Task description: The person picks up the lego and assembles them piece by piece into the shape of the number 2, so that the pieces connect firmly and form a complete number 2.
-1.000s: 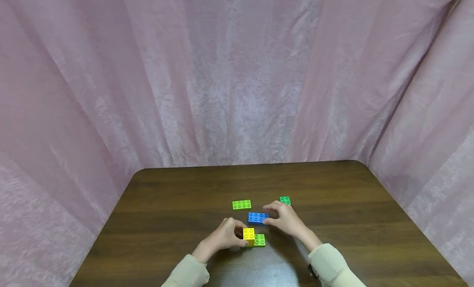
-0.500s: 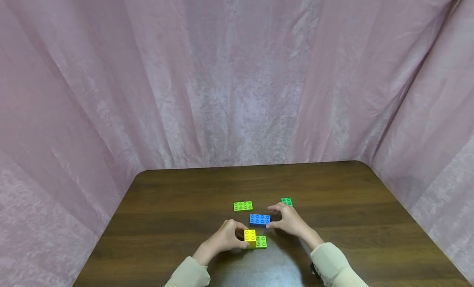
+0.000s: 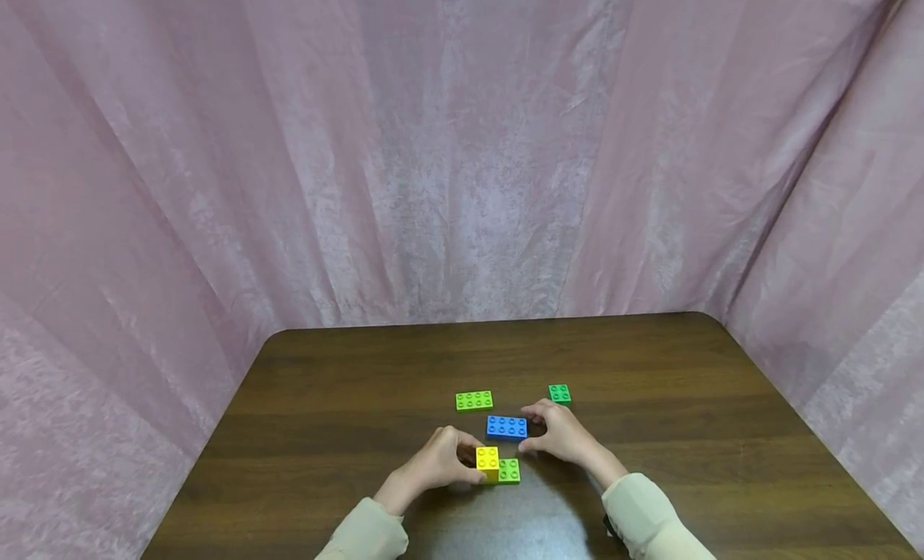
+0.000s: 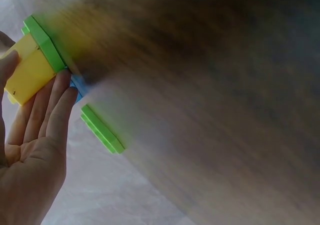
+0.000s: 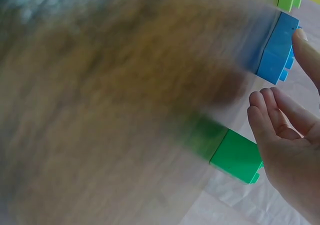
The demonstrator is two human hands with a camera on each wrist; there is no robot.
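With thumb and fingers, my left hand [image 3: 439,460] grips a tall yellow brick [image 3: 487,457] that stands on the left part of a light green brick [image 3: 509,471]. In the left wrist view the thumb lies on the yellow brick [image 4: 32,74] and the fingers reach to the green piece [image 4: 47,49] under it. My right hand [image 3: 561,435] is just right of a blue brick [image 3: 507,428], thumb and fingers parted with nothing between them. The right wrist view shows a small gap between the fingers and the blue brick [image 5: 278,49].
Behind the blue brick lies a flat light green brick [image 3: 474,400]. A darker green brick [image 3: 559,394] sits just beyond my right hand. All rest on a brown wooden table [image 3: 346,383], with pink curtains [image 3: 462,159] hanging behind it.
My right hand has drawn slightly away from the blue brick's right end, uncovering more of the dark green brick. The left hand keeps its grip on the yellow brick.
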